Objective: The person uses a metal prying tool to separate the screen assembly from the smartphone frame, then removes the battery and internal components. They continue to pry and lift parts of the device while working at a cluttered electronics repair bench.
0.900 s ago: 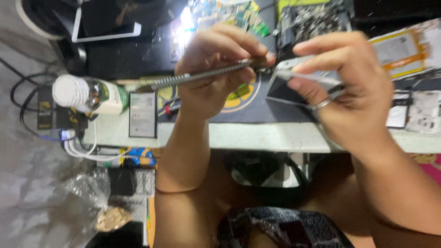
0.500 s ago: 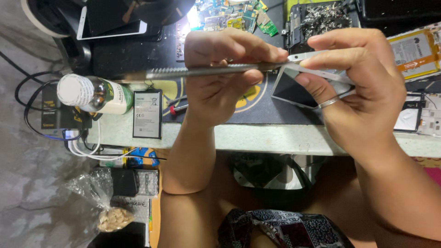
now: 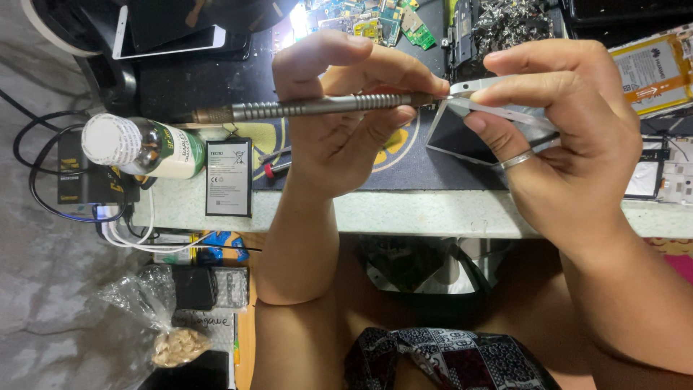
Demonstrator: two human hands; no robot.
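My left hand grips a grey knurled metal tool that lies level, its tip pointing right. The tip touches the upper edge of a white-framed phone with a dark screen. My right hand, a ring on one finger, holds that phone tilted above the dark work mat, fingers pinching its top edge. Both hands are raised over the front edge of the pale bench.
A white-capped bottle lies on its side at the left, beside a flat black battery and cables. Circuit boards, a white phone and a yellow-labelled battery sit at the back. A plastic bag lies on the floor.
The tool has swung from a slight tilt to level, and its tip has come to the phone's top edge. Both hands have shifted a little in view.
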